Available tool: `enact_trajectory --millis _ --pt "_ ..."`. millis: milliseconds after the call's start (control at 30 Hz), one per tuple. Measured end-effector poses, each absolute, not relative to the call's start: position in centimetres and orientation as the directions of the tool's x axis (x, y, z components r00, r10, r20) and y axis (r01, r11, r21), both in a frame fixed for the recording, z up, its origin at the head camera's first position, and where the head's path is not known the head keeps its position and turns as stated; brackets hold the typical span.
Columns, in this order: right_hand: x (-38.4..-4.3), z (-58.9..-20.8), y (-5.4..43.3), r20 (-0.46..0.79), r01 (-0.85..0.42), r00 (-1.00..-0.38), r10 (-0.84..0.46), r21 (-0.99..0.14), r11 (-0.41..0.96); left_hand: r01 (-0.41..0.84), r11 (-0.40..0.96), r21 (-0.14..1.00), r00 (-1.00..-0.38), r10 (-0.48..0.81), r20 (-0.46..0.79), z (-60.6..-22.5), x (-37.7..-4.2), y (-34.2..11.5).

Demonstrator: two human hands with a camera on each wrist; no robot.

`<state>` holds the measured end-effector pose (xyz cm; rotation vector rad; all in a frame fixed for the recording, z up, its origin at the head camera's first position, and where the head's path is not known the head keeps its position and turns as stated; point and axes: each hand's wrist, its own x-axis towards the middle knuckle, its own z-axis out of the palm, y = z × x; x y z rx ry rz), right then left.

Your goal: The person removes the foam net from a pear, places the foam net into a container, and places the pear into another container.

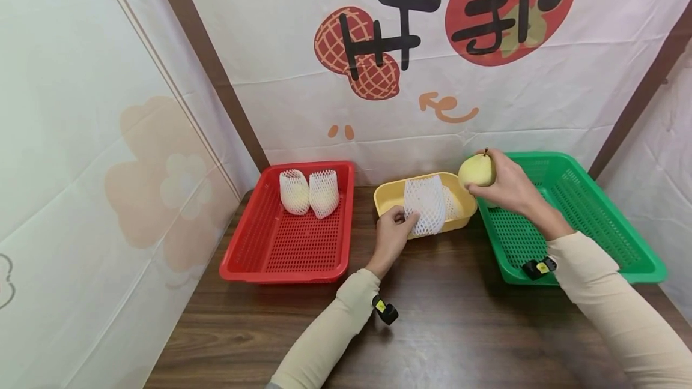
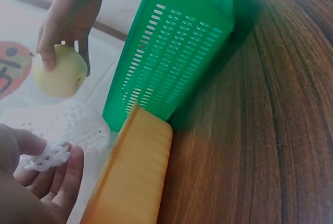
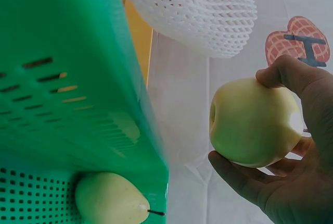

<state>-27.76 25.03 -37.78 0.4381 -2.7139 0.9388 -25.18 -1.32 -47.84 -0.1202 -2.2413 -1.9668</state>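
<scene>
A pale yellow-green pear with a short stem is gripped between the thumb and fingers of my right hand, raised by the green basket's left rim. My left hand pinches the lower edge of a white foam net sleeve over the yellow container. In the left wrist view the sleeve hangs just below the pear, the two apart. Another foam net lies inside the yellow container. From the right wrist, a second pear shows in the green basket.
At left stands a red basket holding two net-wrapped fruits at its back. The green basket stands at right. All three containers rest on a brown wooden table, with a printed cloth hanging behind.
</scene>
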Motion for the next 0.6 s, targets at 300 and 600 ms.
enact_trajectory --millis 300,600 --pt "-28.3 -38.0 26.0 0.289 -0.319 -0.94 -0.18 -0.567 0.759 0.16 0.104 0.982 -0.986 -0.033 0.164 -47.6 -26.2 -0.7" --pt "-28.9 -38.4 27.1 0.267 -0.282 -0.952 -0.147 -0.586 0.76 0.142 0.13 0.981 -0.988 -0.045 0.148 -47.7 -27.3 -0.2"
